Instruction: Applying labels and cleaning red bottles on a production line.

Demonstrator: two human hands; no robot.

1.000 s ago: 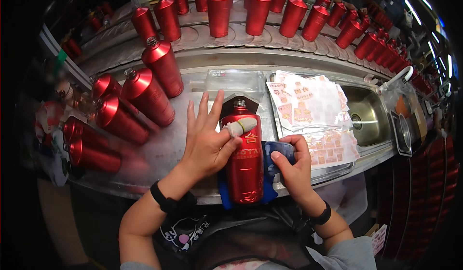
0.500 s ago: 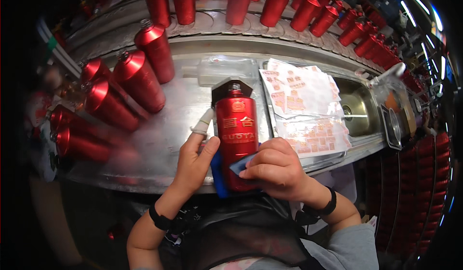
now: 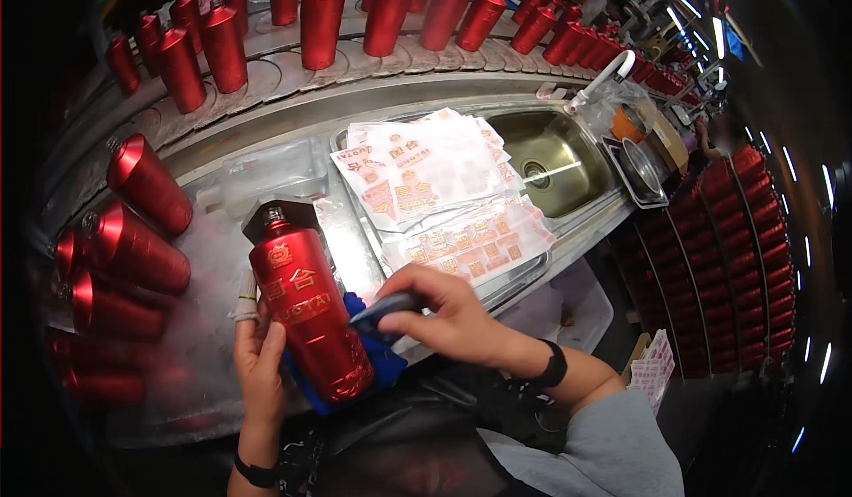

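A red metallic bottle (image 3: 306,306) with gold lettering lies tilted in front of me, its neck resting on a dark angular stand (image 3: 259,222). Beneath its lower end is a blue cloth (image 3: 383,366). My left hand (image 3: 257,364) is closed along the bottle's left side, thumb against it, and white wrapping covers one finger. Just right of the bottle, my right hand (image 3: 448,315) pinches a flat, dark blue-grey piece like a scraper (image 3: 390,306). That piece's tip is close to the bottle's right edge; whether it touches I cannot tell.
Printed decal sheets (image 3: 444,164) lie on a tray beside the metal sink (image 3: 559,164) with its faucet (image 3: 612,75). Several red bottles (image 3: 151,182) stand at left. More bottles (image 3: 388,18) line the conveyor (image 3: 373,69) behind. A clear plastic box (image 3: 275,176) sits beyond the stand.
My right hand with the flat piece has moved off the bottle's lower front to its right side. The view has turned, so the scene appears shifted; my left hand stays at the bottle.
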